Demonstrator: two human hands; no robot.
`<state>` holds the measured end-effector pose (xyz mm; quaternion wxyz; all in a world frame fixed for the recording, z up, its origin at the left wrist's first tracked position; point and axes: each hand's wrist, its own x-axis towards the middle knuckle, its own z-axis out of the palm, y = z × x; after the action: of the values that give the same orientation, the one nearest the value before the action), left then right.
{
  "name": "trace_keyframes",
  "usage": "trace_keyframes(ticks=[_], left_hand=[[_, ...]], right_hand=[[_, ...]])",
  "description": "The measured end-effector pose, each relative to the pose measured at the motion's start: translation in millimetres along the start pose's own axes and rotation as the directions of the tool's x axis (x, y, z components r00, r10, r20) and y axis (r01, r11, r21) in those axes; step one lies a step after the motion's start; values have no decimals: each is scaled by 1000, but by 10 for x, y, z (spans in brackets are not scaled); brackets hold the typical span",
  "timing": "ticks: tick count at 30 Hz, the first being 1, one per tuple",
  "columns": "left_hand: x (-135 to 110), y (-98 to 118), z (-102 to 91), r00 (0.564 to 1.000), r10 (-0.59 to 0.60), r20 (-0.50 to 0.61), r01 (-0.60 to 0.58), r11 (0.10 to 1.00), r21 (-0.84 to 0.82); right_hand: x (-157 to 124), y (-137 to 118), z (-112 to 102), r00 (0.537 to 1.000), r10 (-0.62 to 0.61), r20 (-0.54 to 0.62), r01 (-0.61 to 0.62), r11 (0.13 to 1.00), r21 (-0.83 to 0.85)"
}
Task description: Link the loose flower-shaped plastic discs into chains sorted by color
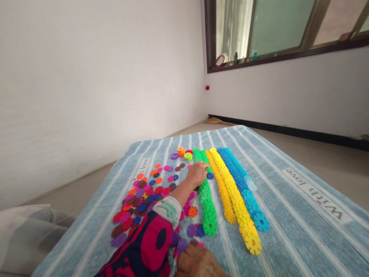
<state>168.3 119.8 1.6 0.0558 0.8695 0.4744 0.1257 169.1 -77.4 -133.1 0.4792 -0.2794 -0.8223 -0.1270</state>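
Note:
My left hand, its sleeved arm reaching in from the lower left, is closed over the upper part of the green row of snowflake discs. Its curled fingers hide whatever they may hold. Just below the fingertips lies a dark blue disc. At the bottom edge, my right hand shows its back, with bent fingers beside a purple disc; the fingertips are hidden. Loose discs in several colours spread over the cloth left of the green row, partly covered by my left forearm.
Right of the green discs lie yellow rows and blue rows of overlapping discs. A small orange stack stands near the far end. All rest on a striped blue cloth. A white wall rises behind on the left.

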Motion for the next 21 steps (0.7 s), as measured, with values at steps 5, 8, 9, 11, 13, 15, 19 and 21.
trace_keyframes(ticks=[5,8,9,11,13,15,19,21], left_hand=[[-135,-209,-137,998,-41,-51,41,999,3],[-291,-321,-217,995,-71,-67,70,998,-5],[-351,-349,-239,995,-78,-60,78,997,-12],[-471,-395,-268,995,-95,-31,94,995,-23],[-579,-429,-275,993,-115,0,115,993,-20],[-662,-455,-265,992,-126,24,126,992,-7],[-753,-448,-236,991,-113,66,113,994,2],[-797,-395,-241,990,-109,89,110,994,-2]], right_hand=[[131,9,-149,993,-38,-112,42,999,33],[172,9,-198,994,-60,-86,61,998,6],[180,8,-208,995,-58,-83,58,998,-4],[192,3,-225,995,-52,-81,51,999,-16],[204,0,-246,994,-65,-84,64,998,-13],[214,0,-270,994,-62,-91,63,998,5],[200,3,-319,997,-73,5,73,997,15],[184,3,-341,994,-91,62,90,996,20]])
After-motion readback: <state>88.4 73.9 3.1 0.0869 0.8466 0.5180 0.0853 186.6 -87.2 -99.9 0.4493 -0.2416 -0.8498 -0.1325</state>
